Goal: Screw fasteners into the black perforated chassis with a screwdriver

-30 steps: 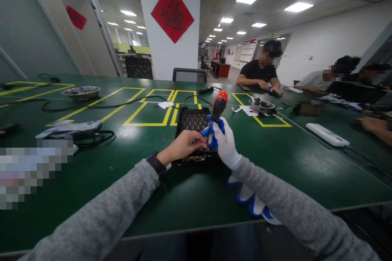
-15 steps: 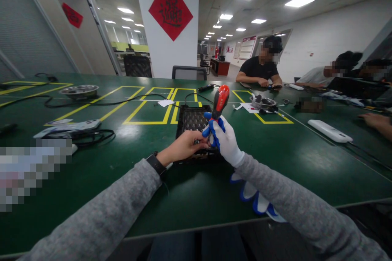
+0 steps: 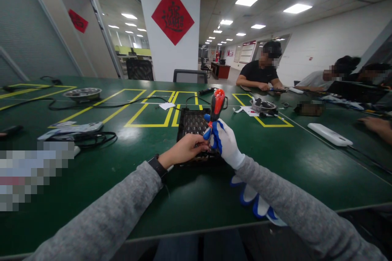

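Note:
A red-and-black screwdriver stands nearly upright, handle up, in my right hand, which wears a white glove with blue fingers. Bare and closed, my left hand pinches close to the screwdriver's lower end; whatever is between its fingertips is hidden. Both hands are over the near part of a black rectangular part with a grid-like inside. The screwdriver's tip is out of sight behind the fingers. Under my right forearm lies another white-and-blue glove near the table's front edge.
On the green table are a metal dish and a coiled black cable at left, white paper behind the black part, and a dish of small parts and a white power strip at right. Several people sit at the right.
The screwdriver's handle has tipped slightly towards me and left. Both hands stay together over the black part. The whole view has shifted slightly.

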Available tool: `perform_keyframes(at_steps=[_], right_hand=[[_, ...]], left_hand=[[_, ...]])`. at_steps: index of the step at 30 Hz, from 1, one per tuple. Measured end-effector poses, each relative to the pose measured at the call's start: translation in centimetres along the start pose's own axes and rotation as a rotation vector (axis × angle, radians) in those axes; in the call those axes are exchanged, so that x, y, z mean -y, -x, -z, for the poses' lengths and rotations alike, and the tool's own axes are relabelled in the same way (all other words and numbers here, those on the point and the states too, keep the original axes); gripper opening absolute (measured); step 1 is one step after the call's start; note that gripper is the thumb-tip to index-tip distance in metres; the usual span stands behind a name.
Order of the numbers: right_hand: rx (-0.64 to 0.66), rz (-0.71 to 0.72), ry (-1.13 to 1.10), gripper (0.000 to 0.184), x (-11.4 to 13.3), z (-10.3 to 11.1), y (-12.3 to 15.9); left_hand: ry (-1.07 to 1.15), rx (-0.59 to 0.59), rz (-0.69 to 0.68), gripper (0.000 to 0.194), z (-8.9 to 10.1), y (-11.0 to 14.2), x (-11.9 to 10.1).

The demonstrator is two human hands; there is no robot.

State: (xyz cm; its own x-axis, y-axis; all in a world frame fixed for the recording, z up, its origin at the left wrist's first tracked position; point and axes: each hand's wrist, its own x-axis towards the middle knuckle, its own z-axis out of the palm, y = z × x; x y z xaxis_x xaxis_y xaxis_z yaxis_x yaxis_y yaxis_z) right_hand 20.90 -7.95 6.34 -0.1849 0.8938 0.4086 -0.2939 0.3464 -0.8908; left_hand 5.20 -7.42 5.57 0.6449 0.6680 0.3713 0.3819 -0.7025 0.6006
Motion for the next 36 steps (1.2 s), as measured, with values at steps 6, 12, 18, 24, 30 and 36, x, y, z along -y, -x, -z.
perform_keyframes(at_steps=[6,12,18,24,30,36], right_hand=[[-0.032,0.053,-0.038,0.034,-0.08,-0.13,0.04],[-0.004,0.0,0.002,0.039,-0.16,0.04,-0.03],[-0.052,0.04,-0.006,0.037,-0.33,0.06,-0.14],[-0.029,0.061,0.013,0.033,-0.32,0.0,-0.09],[-0.054,0.046,0.018,0.035,-0.39,0.23,-0.22],[-0.066,0.049,0.008,0.035,-0.45,0.18,-0.27]], left_hand=[[-0.012,-0.056,0.017,0.016,-0.16,-0.15,-0.22],[0.046,0.001,-0.004,0.014,0.0,0.05,-0.36],[0.047,-0.045,-0.003,0.014,0.05,-0.02,-0.39],[0.13,-0.058,0.087,0.019,-0.13,-0.13,-0.09],[0.049,-0.053,0.022,0.016,-0.06,-0.08,-0.14],[0.036,-0.065,0.063,0.017,-0.28,-0.24,0.05]])
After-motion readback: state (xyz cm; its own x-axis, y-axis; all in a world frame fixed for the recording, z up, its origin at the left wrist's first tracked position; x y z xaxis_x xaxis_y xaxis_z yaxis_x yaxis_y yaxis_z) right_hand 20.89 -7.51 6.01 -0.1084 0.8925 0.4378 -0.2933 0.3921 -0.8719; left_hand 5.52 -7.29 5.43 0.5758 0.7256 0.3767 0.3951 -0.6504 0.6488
